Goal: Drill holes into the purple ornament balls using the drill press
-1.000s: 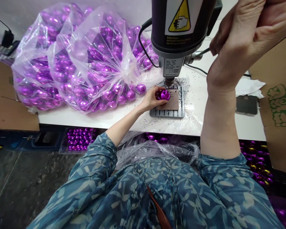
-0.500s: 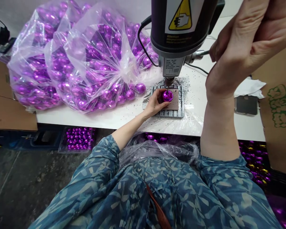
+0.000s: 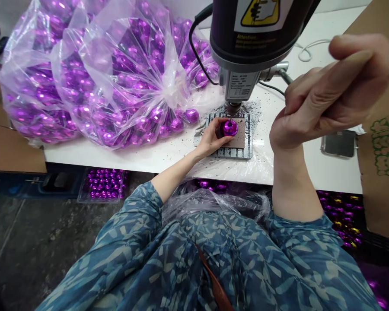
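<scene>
My left hand is closed on a shiny purple faceted ball, fingers at its left side. The ball rests on a brown board on the slotted metal base of a drill press. A dark spot shows on top of the ball, just below the drill chuck. My right hand is raised at the right, its fingers curled round the drill press lever. The lever's far end is hidden by the hand.
Clear bags of purple balls fill the table's left. Dark shavings surround the base. A phone lies at right by a cardboard box. A clear tray of purple balls sits below the table edge.
My right hand has shifted left and down in the view with the lever. The chuck has risen slightly from the ball, baring the dark spot. My left hand keeps its hold.
</scene>
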Action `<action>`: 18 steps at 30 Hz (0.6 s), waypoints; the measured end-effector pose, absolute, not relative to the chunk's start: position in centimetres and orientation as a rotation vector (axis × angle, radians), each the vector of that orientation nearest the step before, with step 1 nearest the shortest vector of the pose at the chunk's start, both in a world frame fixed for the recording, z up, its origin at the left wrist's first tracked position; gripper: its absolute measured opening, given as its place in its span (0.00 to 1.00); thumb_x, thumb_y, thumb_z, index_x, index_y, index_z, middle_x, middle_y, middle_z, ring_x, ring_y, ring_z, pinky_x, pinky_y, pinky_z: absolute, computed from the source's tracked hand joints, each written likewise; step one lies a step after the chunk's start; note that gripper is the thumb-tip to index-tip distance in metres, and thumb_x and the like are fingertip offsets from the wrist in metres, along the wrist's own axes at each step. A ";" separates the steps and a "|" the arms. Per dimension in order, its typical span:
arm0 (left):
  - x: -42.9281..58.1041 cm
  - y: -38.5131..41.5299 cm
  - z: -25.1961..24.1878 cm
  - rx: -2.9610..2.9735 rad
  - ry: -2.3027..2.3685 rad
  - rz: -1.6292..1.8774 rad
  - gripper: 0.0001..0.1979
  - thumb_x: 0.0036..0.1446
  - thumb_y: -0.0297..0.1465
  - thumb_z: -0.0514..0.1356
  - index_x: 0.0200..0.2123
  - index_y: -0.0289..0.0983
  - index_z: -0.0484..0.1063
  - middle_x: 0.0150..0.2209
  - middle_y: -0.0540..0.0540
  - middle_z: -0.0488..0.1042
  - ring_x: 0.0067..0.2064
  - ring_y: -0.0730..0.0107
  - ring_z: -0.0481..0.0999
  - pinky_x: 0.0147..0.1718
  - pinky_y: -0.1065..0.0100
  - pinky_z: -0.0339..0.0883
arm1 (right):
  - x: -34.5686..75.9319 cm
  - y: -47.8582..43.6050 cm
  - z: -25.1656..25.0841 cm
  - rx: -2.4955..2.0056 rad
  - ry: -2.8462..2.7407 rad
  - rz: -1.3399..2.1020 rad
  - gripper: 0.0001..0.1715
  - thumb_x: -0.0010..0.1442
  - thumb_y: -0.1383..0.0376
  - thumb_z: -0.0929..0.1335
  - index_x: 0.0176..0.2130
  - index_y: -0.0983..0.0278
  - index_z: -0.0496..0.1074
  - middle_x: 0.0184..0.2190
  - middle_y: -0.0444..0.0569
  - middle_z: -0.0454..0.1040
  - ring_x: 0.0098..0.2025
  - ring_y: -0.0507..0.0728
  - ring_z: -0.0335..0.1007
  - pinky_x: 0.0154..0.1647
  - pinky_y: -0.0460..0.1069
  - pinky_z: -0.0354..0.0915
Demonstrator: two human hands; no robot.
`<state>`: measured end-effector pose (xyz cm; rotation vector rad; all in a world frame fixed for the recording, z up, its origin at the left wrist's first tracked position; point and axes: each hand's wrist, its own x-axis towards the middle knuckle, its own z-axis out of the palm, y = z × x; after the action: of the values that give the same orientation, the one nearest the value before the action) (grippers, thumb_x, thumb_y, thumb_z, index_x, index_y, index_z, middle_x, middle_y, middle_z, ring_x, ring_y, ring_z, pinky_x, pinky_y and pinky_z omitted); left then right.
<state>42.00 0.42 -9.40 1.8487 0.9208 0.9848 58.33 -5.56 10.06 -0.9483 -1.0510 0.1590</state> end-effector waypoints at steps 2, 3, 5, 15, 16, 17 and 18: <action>42.0 0.6 -9.9 1.871 0.883 1.007 0.36 0.65 0.50 0.75 0.67 0.42 0.67 0.63 0.37 0.78 0.66 0.46 0.80 0.69 0.42 0.74 | 58.6 -5.2 9.0 -0.912 -1.079 0.141 0.49 0.61 0.30 0.58 0.45 0.73 0.71 0.46 0.40 0.77 0.23 0.28 0.52 0.27 0.38 0.47; 42.0 0.8 -10.1 1.886 0.862 1.018 0.37 0.65 0.51 0.74 0.67 0.42 0.67 0.63 0.37 0.78 0.66 0.46 0.80 0.69 0.41 0.75 | 58.7 -5.1 8.7 -0.909 -1.085 0.134 0.47 0.63 0.32 0.58 0.45 0.73 0.70 0.46 0.40 0.77 0.23 0.28 0.52 0.28 0.38 0.47; 41.9 1.1 -10.6 1.913 0.823 1.042 0.37 0.65 0.54 0.73 0.68 0.43 0.66 0.62 0.37 0.79 0.65 0.46 0.81 0.68 0.41 0.76 | 58.9 -4.9 8.3 -0.912 -1.102 0.121 0.46 0.64 0.33 0.57 0.45 0.74 0.69 0.44 0.39 0.77 0.23 0.27 0.53 0.28 0.37 0.47; 41.9 1.0 -10.4 1.911 0.791 1.058 0.37 0.66 0.56 0.72 0.68 0.44 0.67 0.62 0.37 0.79 0.64 0.46 0.82 0.66 0.42 0.77 | 61.0 -2.8 4.6 -0.979 -1.091 0.150 0.49 0.59 0.33 0.50 0.39 0.74 0.68 0.23 0.41 0.59 0.21 0.27 0.45 0.31 0.31 0.52; 41.9 0.9 -10.4 1.901 0.800 1.055 0.37 0.65 0.56 0.72 0.67 0.44 0.67 0.62 0.37 0.79 0.65 0.46 0.82 0.67 0.43 0.77 | 60.9 -2.9 4.4 -0.989 -1.089 0.158 0.50 0.57 0.32 0.50 0.37 0.74 0.67 0.20 0.41 0.54 0.21 0.28 0.43 0.30 0.31 0.51; 41.9 0.9 -10.3 1.891 0.814 1.052 0.37 0.65 0.55 0.73 0.67 0.43 0.68 0.62 0.37 0.79 0.65 0.47 0.81 0.67 0.44 0.77 | 60.7 -3.1 4.6 -0.990 -1.093 0.163 0.51 0.55 0.31 0.49 0.36 0.73 0.66 0.19 0.41 0.51 0.20 0.28 0.42 0.29 0.31 0.51; 42.0 0.9 -10.3 1.882 0.828 1.051 0.37 0.64 0.55 0.73 0.66 0.43 0.68 0.62 0.37 0.79 0.65 0.47 0.82 0.67 0.45 0.77 | 60.4 -3.4 5.1 -0.985 -1.092 0.162 0.51 0.54 0.30 0.50 0.35 0.73 0.66 0.20 0.41 0.53 0.19 0.29 0.42 0.28 0.32 0.49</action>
<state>41.96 0.90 -10.31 1.8822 0.8284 1.0513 60.42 -3.42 5.12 -0.9851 -1.0917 0.1621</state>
